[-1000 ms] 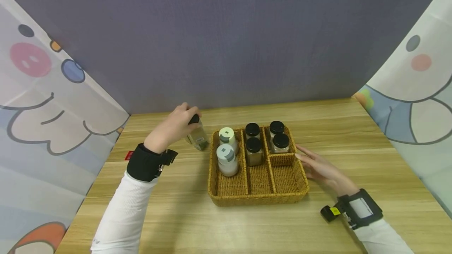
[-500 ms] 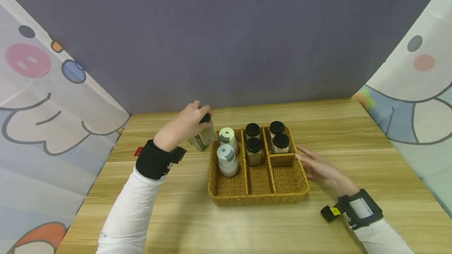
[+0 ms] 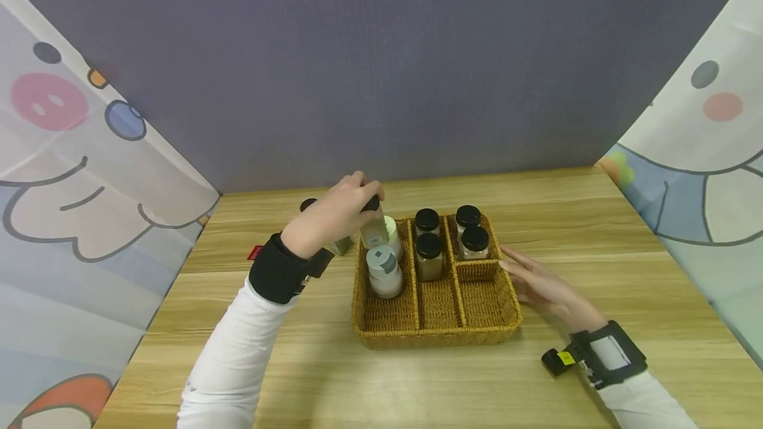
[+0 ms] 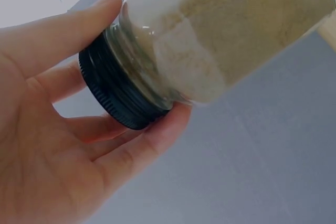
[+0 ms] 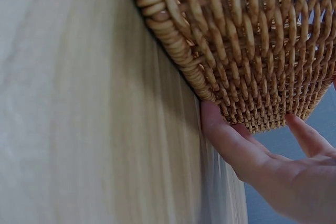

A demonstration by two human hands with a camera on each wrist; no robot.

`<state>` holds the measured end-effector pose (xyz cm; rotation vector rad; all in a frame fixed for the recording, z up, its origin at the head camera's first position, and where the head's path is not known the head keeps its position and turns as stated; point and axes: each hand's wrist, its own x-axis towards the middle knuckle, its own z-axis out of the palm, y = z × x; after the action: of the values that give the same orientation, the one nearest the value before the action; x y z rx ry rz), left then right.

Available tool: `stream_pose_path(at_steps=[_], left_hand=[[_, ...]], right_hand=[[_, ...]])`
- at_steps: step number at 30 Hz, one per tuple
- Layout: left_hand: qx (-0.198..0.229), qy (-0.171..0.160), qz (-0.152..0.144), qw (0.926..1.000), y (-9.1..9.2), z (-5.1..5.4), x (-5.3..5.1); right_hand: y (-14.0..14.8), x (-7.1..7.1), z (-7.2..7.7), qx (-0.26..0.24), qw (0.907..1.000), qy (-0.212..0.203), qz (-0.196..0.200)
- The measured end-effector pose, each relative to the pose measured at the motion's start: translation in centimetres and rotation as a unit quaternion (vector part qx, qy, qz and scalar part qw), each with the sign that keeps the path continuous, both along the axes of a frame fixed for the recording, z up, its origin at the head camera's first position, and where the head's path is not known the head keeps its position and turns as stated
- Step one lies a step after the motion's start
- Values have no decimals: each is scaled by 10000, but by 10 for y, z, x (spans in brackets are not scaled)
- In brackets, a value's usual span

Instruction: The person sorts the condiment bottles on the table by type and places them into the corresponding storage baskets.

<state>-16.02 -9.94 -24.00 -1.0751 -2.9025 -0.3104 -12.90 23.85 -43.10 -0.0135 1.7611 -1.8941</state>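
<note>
My left hand pinches a glass spice jar by its black screw lid. Pale brown powder fills much of that jar in the left wrist view. It hangs above the back left corner of a divided wicker basket, partly in front of a bottle with a pale cap. Another white-capped bottle stands nearer in the left compartment. Fingertips of my right hand touch the basket's right outer wall, fingers extended, as the right wrist view shows them against the weave.
Two black-lidded jars stand in the middle compartment, two more in the back right one. Behind my left hand is another black-lidded jar, mostly hidden. A red tag lies left on the wooden table.
My left hand has carried the jar rightward from the table to above the basket's left compartment. The jar behind it has come partly into sight. My right hand and the basket stay put.
</note>
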Motion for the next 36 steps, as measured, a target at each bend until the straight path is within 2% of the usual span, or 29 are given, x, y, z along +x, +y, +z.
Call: stream_pose_path(at_steps=[10, 15, 19, 29, 36], left_hand=[[-114, -41, -219, 9997, 19, 1, 5], [-260, -92, -267, 9993, 29, 2, 9], [-317, -82, -436, 9985, 38, 2, 14], [-333, 457, -959, 9938, 51, -3, 27], [-547, 957, -1281, 9856, 57, -5, 34]], right_hand=[[0, 1, 1, 20, 10000, -10, 34], [0, 1, 1, 10, 10000, -41, 48], [1, 1, 1, 12, 10000, -67, 7], [1, 2, 3, -9, 10000, 59, 50], [1, 2, 2, -42, 10000, -21, -14]])
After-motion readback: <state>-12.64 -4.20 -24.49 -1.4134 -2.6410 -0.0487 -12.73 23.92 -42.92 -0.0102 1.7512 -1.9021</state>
